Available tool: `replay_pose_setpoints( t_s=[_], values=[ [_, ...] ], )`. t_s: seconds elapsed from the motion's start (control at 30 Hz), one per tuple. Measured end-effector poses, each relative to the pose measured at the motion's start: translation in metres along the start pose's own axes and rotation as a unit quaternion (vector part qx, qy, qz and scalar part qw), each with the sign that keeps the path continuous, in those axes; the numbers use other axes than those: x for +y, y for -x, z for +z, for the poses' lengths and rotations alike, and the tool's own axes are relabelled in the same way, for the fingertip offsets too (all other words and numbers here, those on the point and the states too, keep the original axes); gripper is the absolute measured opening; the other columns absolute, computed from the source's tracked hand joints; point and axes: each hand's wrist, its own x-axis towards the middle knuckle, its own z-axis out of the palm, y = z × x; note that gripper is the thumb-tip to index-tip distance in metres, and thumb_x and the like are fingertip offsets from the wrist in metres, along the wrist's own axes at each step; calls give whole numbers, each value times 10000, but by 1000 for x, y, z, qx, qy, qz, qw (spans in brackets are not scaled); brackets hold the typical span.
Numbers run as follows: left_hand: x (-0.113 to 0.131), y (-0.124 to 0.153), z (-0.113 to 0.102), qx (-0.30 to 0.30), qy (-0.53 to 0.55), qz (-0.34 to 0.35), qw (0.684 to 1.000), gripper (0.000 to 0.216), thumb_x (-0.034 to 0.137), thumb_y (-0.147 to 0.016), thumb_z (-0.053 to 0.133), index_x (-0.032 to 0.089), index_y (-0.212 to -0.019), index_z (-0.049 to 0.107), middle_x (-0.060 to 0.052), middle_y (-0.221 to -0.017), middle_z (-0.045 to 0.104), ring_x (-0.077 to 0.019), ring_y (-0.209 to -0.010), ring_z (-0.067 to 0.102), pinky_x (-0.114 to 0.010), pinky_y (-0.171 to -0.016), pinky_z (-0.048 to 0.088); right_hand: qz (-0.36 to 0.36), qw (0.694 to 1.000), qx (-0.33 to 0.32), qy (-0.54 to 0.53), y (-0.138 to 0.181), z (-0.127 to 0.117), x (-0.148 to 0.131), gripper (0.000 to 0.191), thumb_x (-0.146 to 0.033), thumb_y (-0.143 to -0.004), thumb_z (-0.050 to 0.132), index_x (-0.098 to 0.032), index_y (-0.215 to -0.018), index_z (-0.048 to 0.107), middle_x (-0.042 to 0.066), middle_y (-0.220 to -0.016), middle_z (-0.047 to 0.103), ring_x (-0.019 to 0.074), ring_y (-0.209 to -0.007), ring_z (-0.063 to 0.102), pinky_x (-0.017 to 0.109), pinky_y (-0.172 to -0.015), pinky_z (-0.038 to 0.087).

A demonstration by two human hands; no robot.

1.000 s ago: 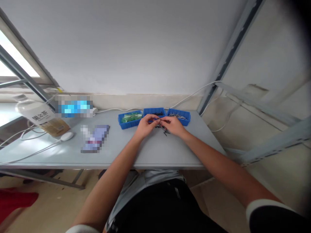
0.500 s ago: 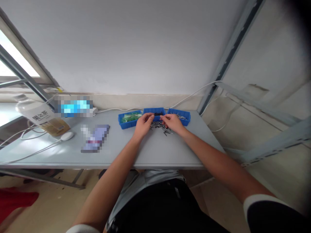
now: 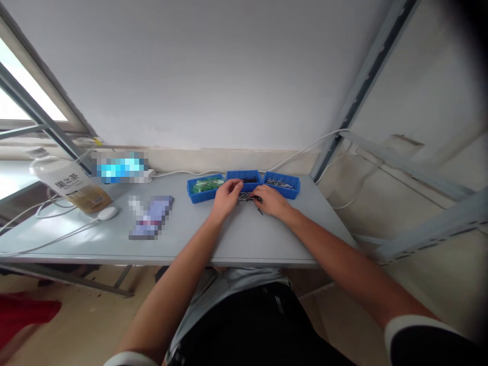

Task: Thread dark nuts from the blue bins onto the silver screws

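A small pile of thin metal pieces with dark ends, screw-like in look, lies on the grey table between my hands. My right hand is down at the pile's right side, fingers bent and closed among the pieces; what they pinch is hidden. My left hand hovers at the pile's left, thumb and fingertips pressed together on something too small to make out. Behind the hands stand three blue bins: the left bin holds green pieces, the middle bin small black pieces, the right bin silvery metal pieces.
On the left of the table stand a large bottle, a white round device with a cable, and a blurred purple item. A white cable runs along the wall behind the bins. A metal post rises at the right.
My right hand has dropped from near the left fingertips, in front of the middle bin, down onto the pile's right side. My left hand has barely moved.
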Motion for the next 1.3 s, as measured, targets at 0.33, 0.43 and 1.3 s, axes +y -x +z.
replay_pose_setpoints(
  t_s=[0.33,0.43,1.3],
  values=[
    [4,2,0,-14,-27,19,999,351,493,-960,613,214,-1119,754,-78,-1096,774,-244,-998,690,-380,-929,530,59,993,75,-66,-3,1,3,179,-117,-842,742,-219,-977,800,59,-985,788,233,-956,690,379,-922,531],
    [5,3,0,-19,-33,20,999,350,492,-962,611,216,-1121,755,-79,-1103,774,-248,-1000,691,-381,-923,530,103,979,104,-143,-4,1,1,190,-155,-828,762,-206,-1007,799,48,-919,787,197,-845,710,333,-832,558],
    [4,2,3,-133,97,-52,985,338,396,-880,693,186,-1120,804,-88,-1047,806,-216,-899,725,-352,-830,585,77,942,204,-254,-1,-8,-25,229,-307,-904,714,-226,-1114,760,82,-1049,757,214,-896,733,365,-864,627]
  ],
)
